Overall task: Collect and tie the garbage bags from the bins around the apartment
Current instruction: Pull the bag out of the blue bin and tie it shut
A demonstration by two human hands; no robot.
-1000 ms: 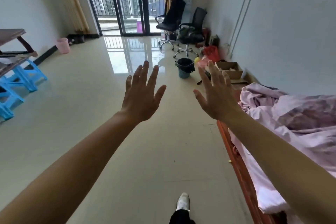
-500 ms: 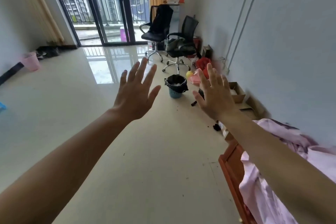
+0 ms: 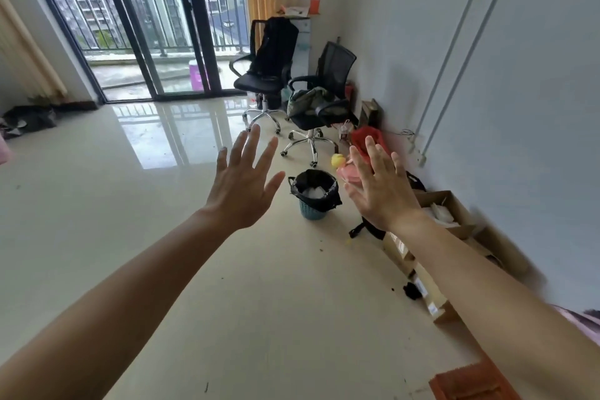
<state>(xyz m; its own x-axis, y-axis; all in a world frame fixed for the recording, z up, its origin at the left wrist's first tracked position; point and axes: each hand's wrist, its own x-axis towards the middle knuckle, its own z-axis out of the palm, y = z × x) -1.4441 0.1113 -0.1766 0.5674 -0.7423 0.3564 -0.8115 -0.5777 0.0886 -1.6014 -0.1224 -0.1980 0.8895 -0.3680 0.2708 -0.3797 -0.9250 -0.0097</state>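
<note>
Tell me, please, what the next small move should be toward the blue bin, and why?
Probably a step closer to the blue bin. The left hand and the right hand are open, hold nothing and touch nothing, while the bin stands on the floor ahead of them. Its black bag is folded over the rim, untied, so it waits to be gathered.

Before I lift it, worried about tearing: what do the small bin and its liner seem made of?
The bin looks like teal moulded plastic, matte, judging by its latticed wall. The liner seems thin black plastic film, slightly glossy: it crinkles and drapes over the rim.
</note>
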